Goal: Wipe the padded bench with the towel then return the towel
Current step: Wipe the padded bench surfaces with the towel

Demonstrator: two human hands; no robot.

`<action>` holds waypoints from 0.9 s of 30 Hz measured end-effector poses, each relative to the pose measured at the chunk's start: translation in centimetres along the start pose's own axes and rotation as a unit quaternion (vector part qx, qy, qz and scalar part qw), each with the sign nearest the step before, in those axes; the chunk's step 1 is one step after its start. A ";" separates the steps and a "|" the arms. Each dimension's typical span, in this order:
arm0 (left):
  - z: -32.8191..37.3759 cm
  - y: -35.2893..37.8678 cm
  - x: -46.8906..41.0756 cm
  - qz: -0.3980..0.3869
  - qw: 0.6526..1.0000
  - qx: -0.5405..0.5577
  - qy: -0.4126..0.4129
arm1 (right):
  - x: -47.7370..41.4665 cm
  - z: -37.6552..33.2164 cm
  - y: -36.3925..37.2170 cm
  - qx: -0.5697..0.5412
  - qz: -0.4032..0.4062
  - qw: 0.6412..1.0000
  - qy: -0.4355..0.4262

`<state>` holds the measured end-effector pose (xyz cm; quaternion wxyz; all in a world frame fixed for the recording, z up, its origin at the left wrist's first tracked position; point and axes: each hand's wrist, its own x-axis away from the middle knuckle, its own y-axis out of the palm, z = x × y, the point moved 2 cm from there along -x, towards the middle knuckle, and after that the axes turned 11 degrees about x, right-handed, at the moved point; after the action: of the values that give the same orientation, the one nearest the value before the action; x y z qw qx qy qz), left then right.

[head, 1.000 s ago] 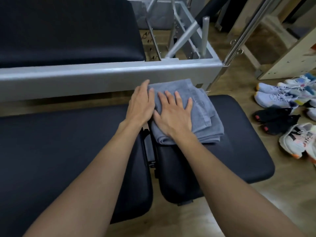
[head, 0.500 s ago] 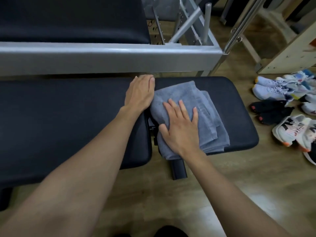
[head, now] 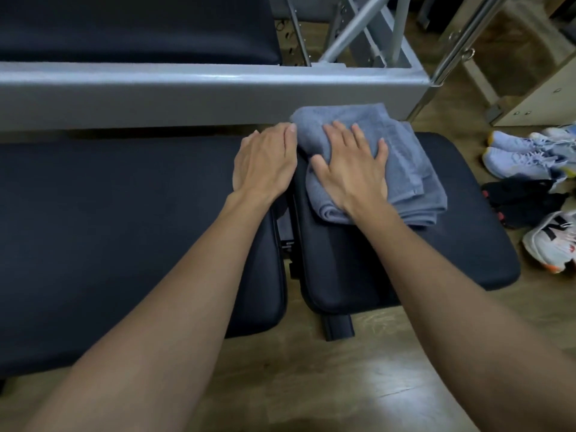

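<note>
A folded grey-blue towel (head: 408,163) lies on the far part of the small right pad of the black padded bench (head: 452,251). My right hand (head: 352,169) presses flat on the towel's left half, fingers spread. My left hand (head: 265,163) rests palm down on the right end of the long left pad (head: 109,229), its fingertips touching the towel's left edge. A narrow gap with a black bracket separates the two pads.
A grey metal frame rail (head: 202,92) runs across just behind the bench, with another black pad (head: 134,26) beyond it. Several shoes (head: 530,188) lie on the wooden floor at the right. A wooden stand (head: 536,98) sits at the far right.
My right hand slid the towel toward me over the right pad, then pushed it back toward the far edge by the rail. My left hand stayed on the left pad.
</note>
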<state>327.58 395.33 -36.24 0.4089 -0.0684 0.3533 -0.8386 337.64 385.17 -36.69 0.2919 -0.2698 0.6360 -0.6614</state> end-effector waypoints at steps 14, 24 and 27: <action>1.1 -0.1 1.5 -0.004 0.999 -0.045 0.029 | 14.2 6.6 -0.5 0.011 0.024 1.000 -0.011; 4.7 5.7 -2.4 -0.041 0.996 0.066 0.053 | 5.0 7.9 -0.5 0.024 0.010 0.999 0.027; 4.4 7.0 -3.2 -0.036 0.997 0.065 0.034 | -1.2 8.4 0.4 0.014 0.011 0.999 0.042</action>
<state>335.95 392.43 -36.96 0.3698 -0.0262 0.3088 -0.8759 344.65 380.29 -36.70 0.2759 -0.2312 0.6412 -0.6777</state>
